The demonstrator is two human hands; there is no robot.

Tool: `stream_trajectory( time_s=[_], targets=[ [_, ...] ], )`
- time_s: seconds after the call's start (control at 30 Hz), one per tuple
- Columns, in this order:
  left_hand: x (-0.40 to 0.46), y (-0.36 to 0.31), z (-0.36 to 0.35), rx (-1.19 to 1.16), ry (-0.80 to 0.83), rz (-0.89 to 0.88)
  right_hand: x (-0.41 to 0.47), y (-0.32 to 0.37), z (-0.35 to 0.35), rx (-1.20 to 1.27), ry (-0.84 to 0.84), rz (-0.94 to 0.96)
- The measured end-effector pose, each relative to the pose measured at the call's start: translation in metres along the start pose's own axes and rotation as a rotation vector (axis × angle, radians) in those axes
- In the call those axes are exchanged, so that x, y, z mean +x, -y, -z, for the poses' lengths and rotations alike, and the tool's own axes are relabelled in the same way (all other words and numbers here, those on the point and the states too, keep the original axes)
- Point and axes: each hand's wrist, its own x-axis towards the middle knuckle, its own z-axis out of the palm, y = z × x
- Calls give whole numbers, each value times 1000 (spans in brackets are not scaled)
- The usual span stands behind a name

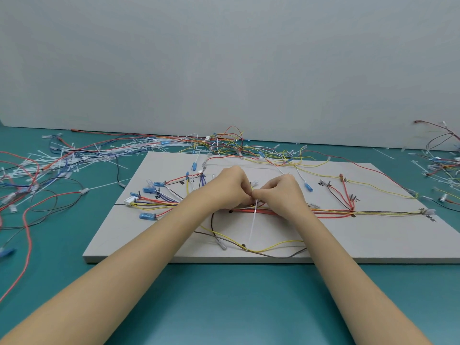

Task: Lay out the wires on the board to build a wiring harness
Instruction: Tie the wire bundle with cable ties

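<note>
Smooth teal tabletop, matte, backed by a plain pale wall. On it lies a flat, rectangular, off-white board with a thick cut edge and small black handwritten marks. Thin insulated wires in red, yellow, black, blue and white run across the board, gathered into a horizontal trunk with side branches; loose yellow and brown strands loop toward the near edge. Tangled spare wires and a scatter of stiff white plastic cable ties lie on the tabletop left of and behind the board. Both bare forearms reach in from the near edge. Left hand and right hand meet, touching, over the trunk's middle, each grip pinched closed on a narrow white cable tie, whose straight tail hangs toward the near edge. Blue translucent terminal sleeves and a white ribbed connector end the left branches.
</note>
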Motion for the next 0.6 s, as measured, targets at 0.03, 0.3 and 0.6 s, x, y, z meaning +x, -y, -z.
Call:
stream_trajectory(
  time_s=[0.03,0.3,0.6],
  targets=[
    [1,-1,0,-4,2,13,0,0,0,16,1,-6],
    [2,-6,2,-27,-8,108,-1,0,3,58,46,1],
    [3,-16,2,-19,34,233,-5,1,11,54,129,4]
  ],
)
